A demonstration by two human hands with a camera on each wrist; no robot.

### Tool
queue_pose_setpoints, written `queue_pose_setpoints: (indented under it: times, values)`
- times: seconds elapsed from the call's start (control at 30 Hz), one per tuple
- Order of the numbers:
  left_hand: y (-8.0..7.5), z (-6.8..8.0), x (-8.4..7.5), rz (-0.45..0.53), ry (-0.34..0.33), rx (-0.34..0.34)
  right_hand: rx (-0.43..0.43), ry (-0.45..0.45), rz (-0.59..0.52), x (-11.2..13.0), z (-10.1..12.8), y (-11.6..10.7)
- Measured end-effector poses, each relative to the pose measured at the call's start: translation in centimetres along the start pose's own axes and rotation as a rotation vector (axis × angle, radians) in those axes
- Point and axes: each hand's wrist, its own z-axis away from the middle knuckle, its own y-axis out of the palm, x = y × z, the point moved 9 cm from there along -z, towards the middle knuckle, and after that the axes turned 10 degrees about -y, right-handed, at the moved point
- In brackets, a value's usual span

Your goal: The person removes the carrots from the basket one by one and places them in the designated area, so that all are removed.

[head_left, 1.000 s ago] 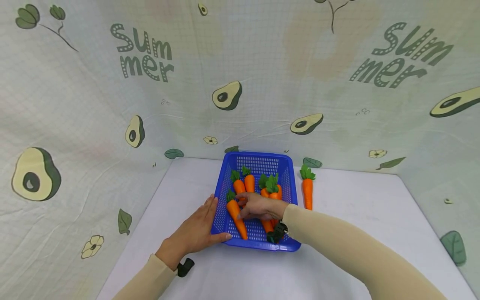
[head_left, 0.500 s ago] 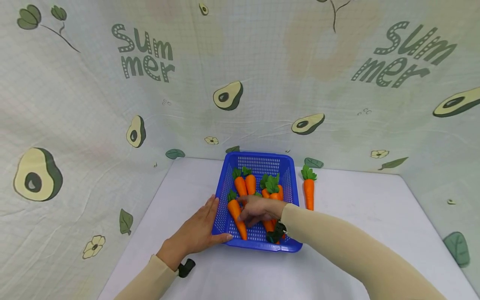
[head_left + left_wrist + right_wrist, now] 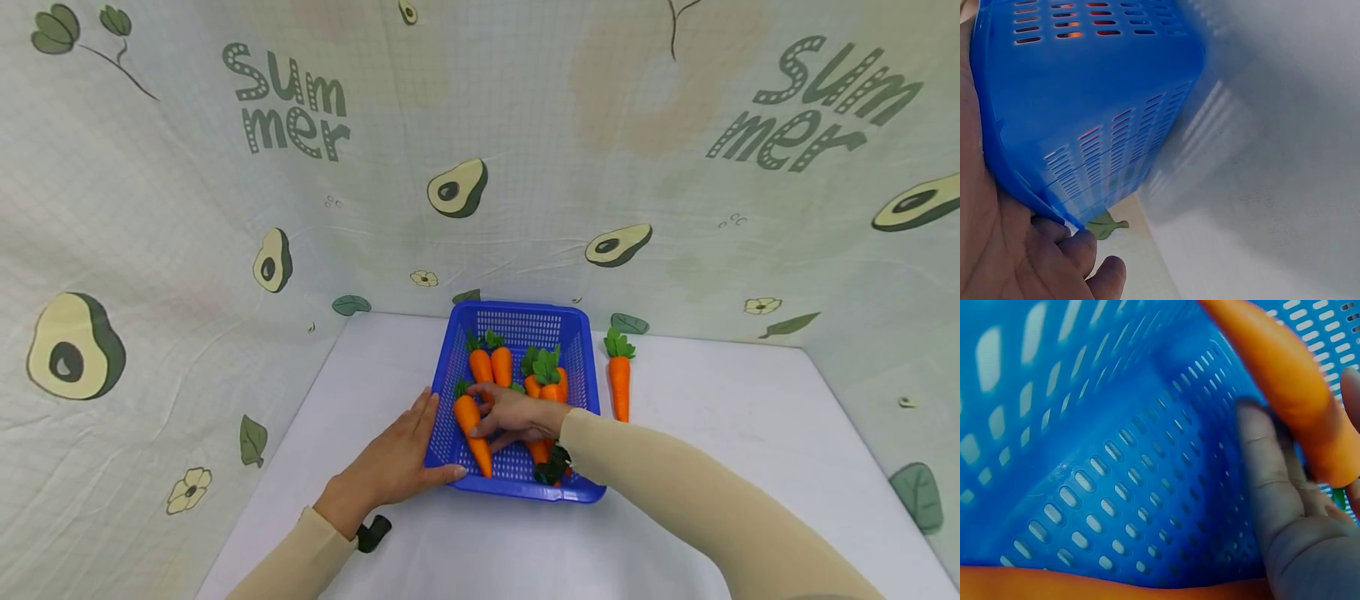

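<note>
A blue plastic basket (image 3: 512, 488) with slotted walls holds several orange carrots with green leafy tops. My right hand (image 3: 517, 412) reaches inside and holds the leftmost carrot (image 3: 467, 414) near its leafy end, fingers on both sides of it. In the right wrist view, the carrot (image 3: 1291, 375) slants between the fingers, its narrow end toward the top. My left hand (image 3: 397, 454) rests on the basket's near-left corner, fingers straight along the left rim and thumb over the front rim. The left wrist view has its palm (image 3: 997, 250) against the rim.
One more carrot (image 3: 619, 387) lies on the white table (image 3: 705, 417), just right of the basket. Two carrots (image 3: 502, 365) lie at the basket's back left, and a cluster (image 3: 551, 390) fills its right side. A cloth with avocado prints (image 3: 525, 125) hangs behind and at the sides.
My right hand's fingers have shifted slightly left and up around the leftmost carrot, which has moved a little. My left hand has stayed on the basket's corner.
</note>
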Motion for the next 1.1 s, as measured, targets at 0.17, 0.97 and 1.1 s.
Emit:
queue_pose_setpoints:
  times: [0.17, 0.97, 1.1]
  values:
    - [-0.1, 0.0, -0.1, -0.011, -0.001, 0.007, -0.008, -0.025, 0.045, 0.4, -0.3, 0.1]
    - [-0.1, -0.1, -0.2, -0.004, -0.010, 0.019, -0.121, -0.193, 0.076, 2.7, 0.2, -1.8]
    - [-0.3, 0.0, -0.2, -0.036, 0.000, -0.007, -0.145, -0.215, 0.048, 3.3, 0.3, -2.3]
